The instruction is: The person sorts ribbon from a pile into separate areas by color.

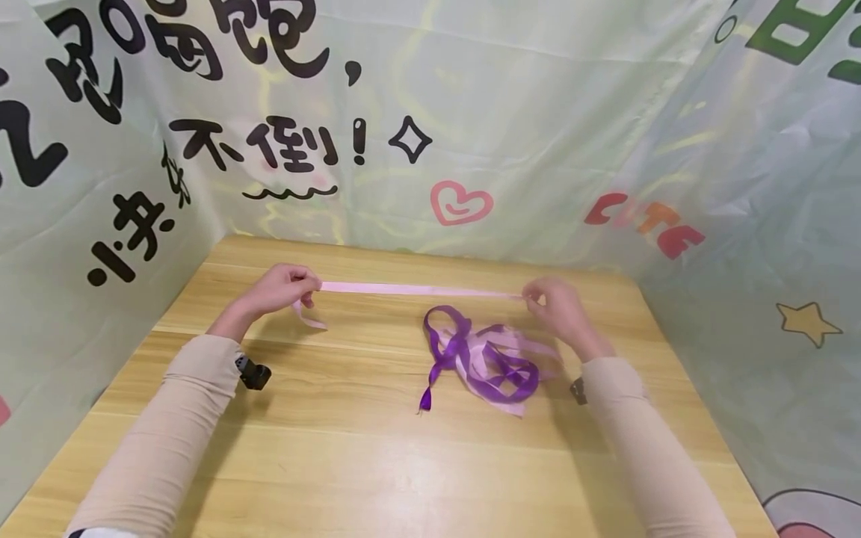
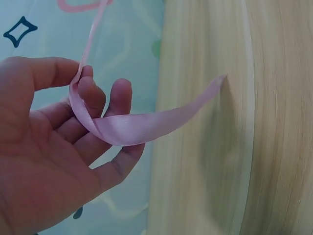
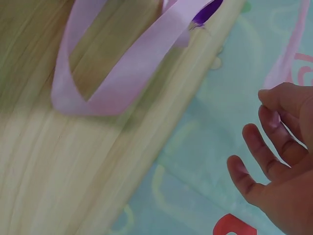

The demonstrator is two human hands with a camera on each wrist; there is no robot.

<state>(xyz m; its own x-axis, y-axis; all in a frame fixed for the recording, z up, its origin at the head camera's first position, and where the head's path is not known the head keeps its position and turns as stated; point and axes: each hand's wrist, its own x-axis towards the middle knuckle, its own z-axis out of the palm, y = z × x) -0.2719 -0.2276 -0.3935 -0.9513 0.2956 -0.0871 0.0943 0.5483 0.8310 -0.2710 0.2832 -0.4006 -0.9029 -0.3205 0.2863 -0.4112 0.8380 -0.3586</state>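
Note:
A pink ribbon is stretched straight between both hands above the far part of the table. My left hand pinches it between thumb and forefinger. In the left wrist view, the loose tail of the pink ribbon curves across the other fingers and out over the wood. At the opposite end my right hand pinches the ribbon, its remaining fingers spread apart in the right wrist view. Just in front of the stretched length lies a loose heap of purple ribbon and pink ribbon, looped over each other.
The wooden table is bordered at the back and sides by a printed cloth hanging like walls. A small black device sits at the left wrist, and another at the right wrist.

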